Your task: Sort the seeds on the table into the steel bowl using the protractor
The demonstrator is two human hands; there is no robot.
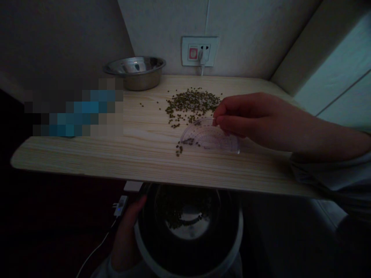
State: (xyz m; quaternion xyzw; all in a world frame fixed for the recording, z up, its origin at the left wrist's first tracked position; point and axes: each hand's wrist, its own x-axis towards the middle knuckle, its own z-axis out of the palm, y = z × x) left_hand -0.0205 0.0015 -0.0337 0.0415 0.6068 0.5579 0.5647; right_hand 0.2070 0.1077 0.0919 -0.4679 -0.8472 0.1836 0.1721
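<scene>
**Left edge:** pixelated patch covers something blue at the tabletop's left end; contents cannot be told.
**Upper left:** stainless steel bowl sits at the back of the light wood tabletop, just below a wall socket with a plug in it.
**Lower left:** left hand is below the tabletop's front edge, against the side of a dark bowl with a pale rim. Grip cannot be told. Mung beans lie inside that bowl.
**Center:** loose pile of mung beans on the tabletop, a few strays to its left, a small trail running toward the front edge.
**Center right:** right hand pinches the top edge of a clear plastic protractor, which is tilted, lower edge on the wood, with a few beans against it.
**Hands:** well apart, the tabletop between them.
**Risk:** beans near the front edge could miss the dark bowl if pushed off at the wrong spot. A slip of the pinch could scatter the pile. A loose hold could let the dark bowl shift.
</scene>
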